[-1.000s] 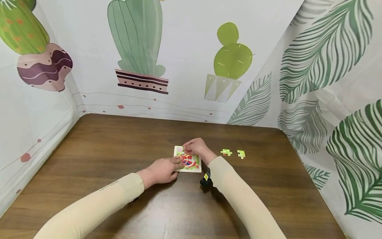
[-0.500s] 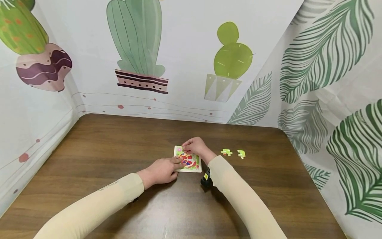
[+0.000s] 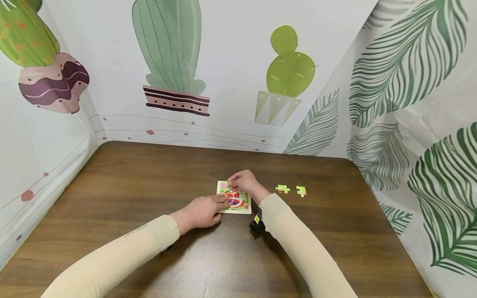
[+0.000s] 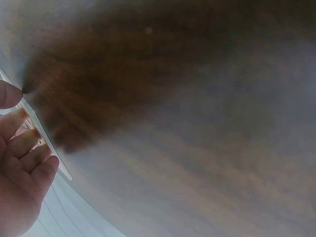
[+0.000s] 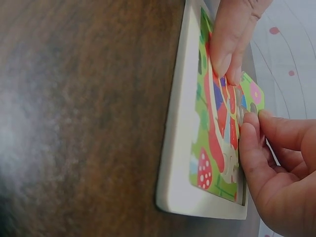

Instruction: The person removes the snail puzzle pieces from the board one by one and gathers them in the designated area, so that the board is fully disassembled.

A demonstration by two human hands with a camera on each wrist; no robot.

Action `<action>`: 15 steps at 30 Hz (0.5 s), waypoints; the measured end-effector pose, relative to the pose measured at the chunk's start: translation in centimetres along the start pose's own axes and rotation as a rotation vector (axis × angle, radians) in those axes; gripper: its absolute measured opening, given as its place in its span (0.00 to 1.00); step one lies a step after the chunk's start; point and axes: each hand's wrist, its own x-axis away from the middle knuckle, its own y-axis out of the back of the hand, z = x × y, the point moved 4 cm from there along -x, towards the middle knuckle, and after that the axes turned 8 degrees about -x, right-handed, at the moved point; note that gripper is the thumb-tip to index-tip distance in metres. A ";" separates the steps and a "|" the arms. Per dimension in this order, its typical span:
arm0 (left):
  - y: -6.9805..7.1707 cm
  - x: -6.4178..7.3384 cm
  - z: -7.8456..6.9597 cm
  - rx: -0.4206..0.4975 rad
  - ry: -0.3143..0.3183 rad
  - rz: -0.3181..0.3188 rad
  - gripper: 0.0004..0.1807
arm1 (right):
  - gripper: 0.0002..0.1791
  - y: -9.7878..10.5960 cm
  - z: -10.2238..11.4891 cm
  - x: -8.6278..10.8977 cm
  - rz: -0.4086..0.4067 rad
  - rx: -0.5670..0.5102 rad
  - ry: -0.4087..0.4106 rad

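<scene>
A small jigsaw puzzle in a white frame (image 3: 242, 212) lies on the table, printed in red, blue and green. My left hand (image 3: 203, 212) rests on it from the left, with straight fingers (image 5: 224, 54) pressing on the picture. In the left wrist view the left thumb (image 4: 9, 95) lies by the frame's edge. From the right, my right hand (image 3: 244, 182) reaches over the far part of the puzzle. Its thumb and fingers pinch a green puzzle piece (image 5: 254, 91) with a pink flower, which appears raised at the far corner. The fingertips hide part of this piece.
Two loose green puzzle pieces, one nearer (image 3: 283, 189) and one farther right (image 3: 301, 191), lie on the brown wooden table (image 3: 149, 178). A white cloth wall (image 3: 234, 82) printed with cacti and leaves rises behind the table's far edge.
Both hands stay at the puzzle in nearly the same pose. The right hand's fingers shift only very slightly, and the loose pieces have not moved.
</scene>
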 end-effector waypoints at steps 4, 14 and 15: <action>0.0 0.0 0.0 -0.007 0.001 -0.003 0.24 | 0.10 -0.1 0.0 0.0 0.003 0.004 -0.002; 0.0 0.0 0.0 -0.006 0.005 -0.004 0.24 | 0.10 0.2 0.3 0.1 0.000 -0.019 -0.018; 0.0 0.0 0.0 -0.006 0.007 -0.003 0.24 | 0.10 0.3 0.4 0.1 0.001 -0.019 -0.018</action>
